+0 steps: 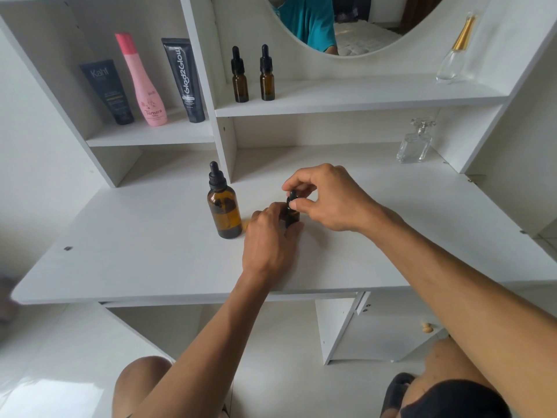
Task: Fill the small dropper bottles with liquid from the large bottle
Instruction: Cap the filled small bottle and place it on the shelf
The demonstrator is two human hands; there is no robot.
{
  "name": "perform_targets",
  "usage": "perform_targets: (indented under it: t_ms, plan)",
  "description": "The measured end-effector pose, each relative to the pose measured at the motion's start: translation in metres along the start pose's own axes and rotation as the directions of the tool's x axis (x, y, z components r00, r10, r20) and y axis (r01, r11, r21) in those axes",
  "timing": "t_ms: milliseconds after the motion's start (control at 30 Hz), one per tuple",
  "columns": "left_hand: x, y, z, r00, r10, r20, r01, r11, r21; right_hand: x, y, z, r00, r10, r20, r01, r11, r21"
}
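Note:
A large amber bottle [224,214] with a black dropper cap stands upright on the white desk [135,254], just left of my hands. My left hand [269,236] grips the body of a small amber dropper bottle [292,217] on the desk. My right hand [327,197] pinches that bottle's black dropper cap [292,198] from above. Most of the small bottle is hidden by my fingers. Two more small amber dropper bottles [240,75] [267,73], both capped, stand on the shelf under the mirror.
Two dark tubes [108,92] [183,79] and a pink bottle [144,82] stand in the left shelf compartment. A clear glass perfume bottle [416,143] sits at the desk's back right, another with a gold neck [455,55] on the upper shelf. A round mirror [346,22] hangs above.

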State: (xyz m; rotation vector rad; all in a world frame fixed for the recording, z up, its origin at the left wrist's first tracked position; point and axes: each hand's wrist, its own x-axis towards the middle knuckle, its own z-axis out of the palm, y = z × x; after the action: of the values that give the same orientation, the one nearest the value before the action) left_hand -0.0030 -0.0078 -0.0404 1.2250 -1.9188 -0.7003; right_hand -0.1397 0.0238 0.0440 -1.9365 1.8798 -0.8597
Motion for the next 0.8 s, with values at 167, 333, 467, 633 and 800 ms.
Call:
perform_targets:
  t_ms: [167, 333, 467, 633, 800]
  plan:
    - [0.0, 0.0, -0.001, 1.0, 0.002, 0.003, -0.002, 1.0, -0.004, 0.0, 0.001, 0.001, 1.0, 0.001, 0.0, -0.001, 1.0, 0.005]
    - [0.0, 0.0, 0.001, 1.0, -0.004, 0.0, 0.004, 1.0, -0.011, 0.0, 0.002, 0.004, 1.0, 0.015, -0.014, -0.015, 1.0, 0.011]
    - [0.001, 0.001, 0.001, 1.0, 0.0, 0.009, 0.0, 1.0, -0.004, 0.0, 0.003, 0.006, 1.0, 0.02, -0.019, -0.019, 1.0, 0.021]
    - [0.0, 0.001, 0.0, 1.0, -0.003, 0.012, 0.003, 1.0, 0.002, 0.001, 0.004, 0.01, 0.998, 0.034, -0.048, -0.033, 0.999, 0.026]
    - [0.0, 0.002, -0.001, 1.0, -0.022, 0.022, 0.022, 1.0, -0.015, 0.002, 0.006, 0.013, 0.998, 0.04, -0.038, -0.039, 0.999, 0.035]
